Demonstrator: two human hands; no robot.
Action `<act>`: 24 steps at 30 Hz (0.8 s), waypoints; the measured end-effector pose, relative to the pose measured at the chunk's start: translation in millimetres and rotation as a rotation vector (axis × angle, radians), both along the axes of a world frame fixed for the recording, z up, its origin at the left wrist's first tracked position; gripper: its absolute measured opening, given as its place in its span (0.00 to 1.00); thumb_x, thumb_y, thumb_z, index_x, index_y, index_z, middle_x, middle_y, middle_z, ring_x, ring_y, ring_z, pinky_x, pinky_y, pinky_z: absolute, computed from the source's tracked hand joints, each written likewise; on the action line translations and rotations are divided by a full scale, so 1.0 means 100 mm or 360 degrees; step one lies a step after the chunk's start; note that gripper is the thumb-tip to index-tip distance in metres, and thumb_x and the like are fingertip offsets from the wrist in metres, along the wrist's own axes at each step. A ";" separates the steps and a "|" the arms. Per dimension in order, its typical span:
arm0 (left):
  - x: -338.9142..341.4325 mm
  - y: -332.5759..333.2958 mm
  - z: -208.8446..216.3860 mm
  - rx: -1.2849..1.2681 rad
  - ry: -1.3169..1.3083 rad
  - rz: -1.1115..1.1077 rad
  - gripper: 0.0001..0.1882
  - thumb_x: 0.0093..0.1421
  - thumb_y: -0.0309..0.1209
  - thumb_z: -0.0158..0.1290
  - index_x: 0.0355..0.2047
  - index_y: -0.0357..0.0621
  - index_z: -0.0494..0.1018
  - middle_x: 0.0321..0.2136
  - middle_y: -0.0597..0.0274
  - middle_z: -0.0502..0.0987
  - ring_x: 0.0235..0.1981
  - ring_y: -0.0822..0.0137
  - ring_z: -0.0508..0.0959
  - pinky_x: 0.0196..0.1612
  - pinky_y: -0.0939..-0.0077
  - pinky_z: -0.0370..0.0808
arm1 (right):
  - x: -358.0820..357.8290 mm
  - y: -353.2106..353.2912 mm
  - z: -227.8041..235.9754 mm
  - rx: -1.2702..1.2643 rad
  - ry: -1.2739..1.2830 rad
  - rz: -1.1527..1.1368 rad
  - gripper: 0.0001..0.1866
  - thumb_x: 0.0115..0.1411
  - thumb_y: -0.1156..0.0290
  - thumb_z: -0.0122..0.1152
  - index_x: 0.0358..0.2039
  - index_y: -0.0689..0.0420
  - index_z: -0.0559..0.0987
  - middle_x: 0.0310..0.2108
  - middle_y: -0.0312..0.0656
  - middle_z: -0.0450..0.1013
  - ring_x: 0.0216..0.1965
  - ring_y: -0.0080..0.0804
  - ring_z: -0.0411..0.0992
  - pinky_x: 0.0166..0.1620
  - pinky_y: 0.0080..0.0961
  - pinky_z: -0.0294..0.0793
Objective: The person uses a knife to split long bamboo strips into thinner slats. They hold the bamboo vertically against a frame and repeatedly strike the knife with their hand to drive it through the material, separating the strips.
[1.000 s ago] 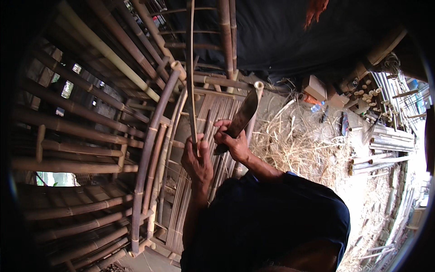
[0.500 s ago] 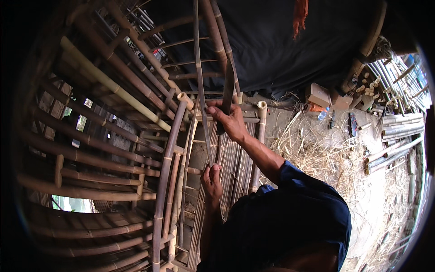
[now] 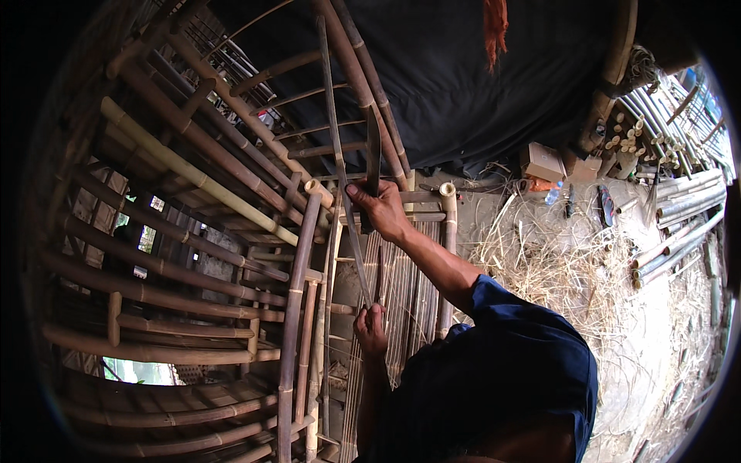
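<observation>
A long, thin bamboo strip (image 3: pixel 337 143) slants from the top of the view down to my left hand (image 3: pixel 371 330). That hand's fingers are closed on its lower end, above a slatted bamboo bench (image 3: pixel 421 278). Farther up, my right hand (image 3: pixel 384 210) grips a knife; its long dark blade (image 3: pixel 374 150) points away from me, beside the strip. My right thumb lies at the strip's edge. The knife's handle is hidden inside the fist.
Bamboo frames with rails (image 3: pixel 289 309) crowd the left side. A black sheet (image 3: pixel 478 100) hangs behind. On the right, shavings (image 3: pixel 525 262) litter the floor near a cardboard box (image 3: pixel 543 162), a plastic bottle (image 3: pixel 553 193) and stacked bamboo poles (image 3: pixel 679 231).
My left hand has moved nearer to me, farther from my right hand. The knife blade has swung left, closer to the strip. The whole view has shifted slightly.
</observation>
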State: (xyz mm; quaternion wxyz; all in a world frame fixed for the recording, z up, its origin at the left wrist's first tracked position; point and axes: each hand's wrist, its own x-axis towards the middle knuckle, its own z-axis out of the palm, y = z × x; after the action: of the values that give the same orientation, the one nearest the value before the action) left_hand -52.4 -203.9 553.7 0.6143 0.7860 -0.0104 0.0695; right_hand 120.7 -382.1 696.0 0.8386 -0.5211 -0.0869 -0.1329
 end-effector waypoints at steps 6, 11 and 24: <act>-0.02 -0.06 -0.01 0.0034 0.0039 -0.0002 0.14 0.69 0.36 0.48 0.29 0.40 0.73 0.20 0.71 0.67 0.20 0.78 0.59 0.26 0.79 0.58 | 0.06 0.02 -0.27 -0.0358 -0.0130 -0.0446 0.09 0.60 0.70 0.67 0.32 0.63 0.80 0.23 0.32 0.72 0.26 0.18 0.64 0.30 0.22 0.65; -0.01 0.00 -0.11 -0.0099 0.0059 0.0049 0.13 0.69 0.36 0.48 0.31 0.40 0.73 0.26 0.69 0.71 0.26 0.77 0.67 0.32 0.80 0.65 | -0.02 0.01 -0.39 -0.0397 -0.0044 -0.0357 0.10 0.59 0.71 0.67 0.31 0.64 0.78 0.19 0.34 0.67 0.24 0.21 0.60 0.28 0.26 0.63; -1.10 2.84 2.88 0.0352 -0.0665 0.1045 0.12 0.64 0.36 0.47 0.36 0.39 0.73 0.26 0.60 0.73 0.30 0.67 0.74 0.42 0.70 0.73 | -1.25 -0.43 -1.63 -0.1058 0.0750 0.1017 0.31 0.56 0.44 0.66 0.18 0.64 0.75 0.14 0.36 0.64 0.20 0.25 0.61 0.25 0.31 0.60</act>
State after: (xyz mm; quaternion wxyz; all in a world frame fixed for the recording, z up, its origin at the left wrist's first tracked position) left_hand -162.5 80.6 842.1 0.4559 0.7779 0.1091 0.4186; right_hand -4.1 -425.0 533.2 0.6232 -0.7227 -0.0880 0.2857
